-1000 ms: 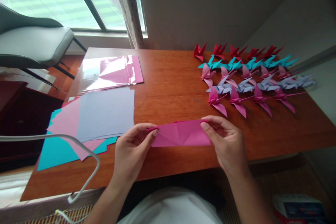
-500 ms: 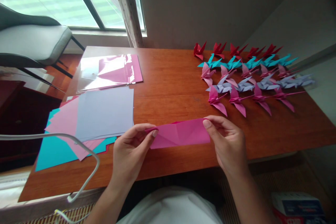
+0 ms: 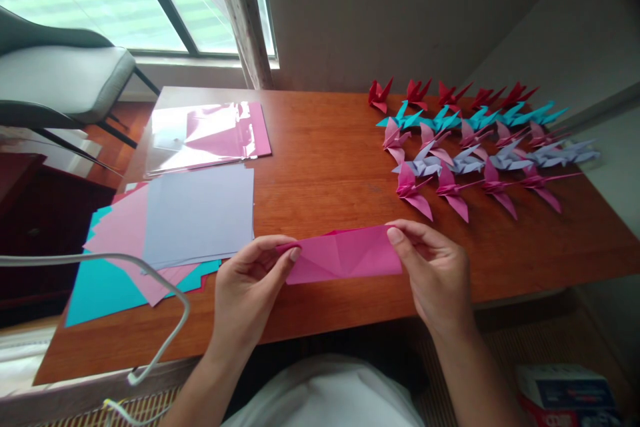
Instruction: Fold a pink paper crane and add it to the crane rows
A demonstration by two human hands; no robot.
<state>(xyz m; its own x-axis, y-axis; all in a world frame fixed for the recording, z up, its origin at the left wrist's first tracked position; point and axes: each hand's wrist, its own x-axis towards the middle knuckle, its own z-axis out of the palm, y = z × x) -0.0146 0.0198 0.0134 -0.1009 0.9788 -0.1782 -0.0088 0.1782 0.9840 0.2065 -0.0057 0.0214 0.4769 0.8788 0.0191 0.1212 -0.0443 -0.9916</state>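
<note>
A creased, folded sheet of magenta origami paper (image 3: 345, 255) stretches between my two hands above the front part of the table. My left hand (image 3: 253, 287) pinches its left end between thumb and fingers. At the top right corner, my right hand (image 3: 435, 267) grips the paper the same way. Fold lines run across its middle, and a darker pink layer shows along the upper edge. Nearest to my left hand lies a stack of grey-lilac sheets (image 3: 200, 217), fanned over pink sheets (image 3: 120, 227) and turquoise sheets (image 3: 105, 293).
Rows of folded paper cranes stand at the right: red (image 3: 450, 97), turquoise (image 3: 445, 120), pale pink (image 3: 395, 140), lilac (image 3: 465, 160) and magenta (image 3: 413, 193). A shiny plastic packet (image 3: 205, 137) lies at the back left. A white cable (image 3: 183, 320) loops over the table's left front.
Almost nothing differs. The magenta paper's right end has shifted very slightly to the right with my right hand, and both hands keep their pinch.
</note>
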